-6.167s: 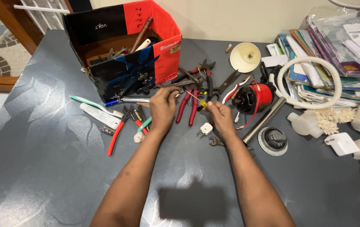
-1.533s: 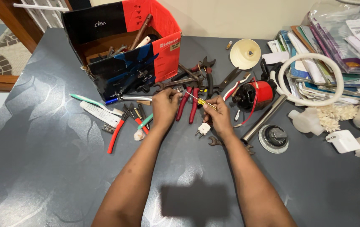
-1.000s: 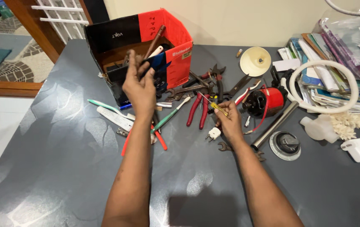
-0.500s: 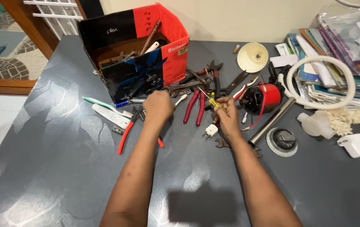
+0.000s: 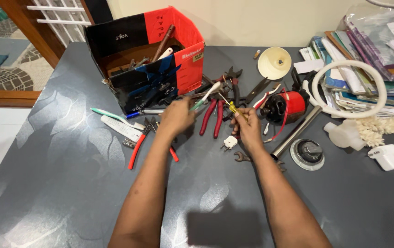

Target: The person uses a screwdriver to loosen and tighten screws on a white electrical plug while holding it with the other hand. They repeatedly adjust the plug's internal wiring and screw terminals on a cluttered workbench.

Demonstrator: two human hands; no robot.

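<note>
Fingers [image 5: 192, 106] of the left hand [image 5: 176, 117] are pinched around a long thin tool with a green grip and a white end [image 5: 206, 95], and the tool sticks out toward one o'clock. The right hand [image 5: 248, 126] has its fingers curled tight on a small yellow screwdriver [image 5: 232, 108], whose thin metal tip points up toward eleven o'clock. Both hands hover just above the grey tabletop [image 5: 54, 183], close together, near the middle of the pile of tools.

Between the two hands lie red-handled pliers [image 5: 211, 117]. A small white plug [image 5: 228, 143] sits just at seven o'clock from the right hand, and a little spanner [image 5: 242, 157] lies below it. Near the left hand, at eight o'clock, are orange-handled cutters [image 5: 142, 140]. An open red and black box [image 5: 148, 59] full of more tools stands at eleven o'clock. At three o'clock from the right hand is a red motor [image 5: 283, 106] with a metal pipe [image 5: 296, 132] beside it.

I think a few things could go wrong here. The two pointed tools are very near each other, so a quick move could poke a finger. The screwdriver is small and held only by the fingertips, so it could slip and drop into the messy pile. A sleeve or wrist could also bump the pliers or the plug and push them across the tabletop.
</note>
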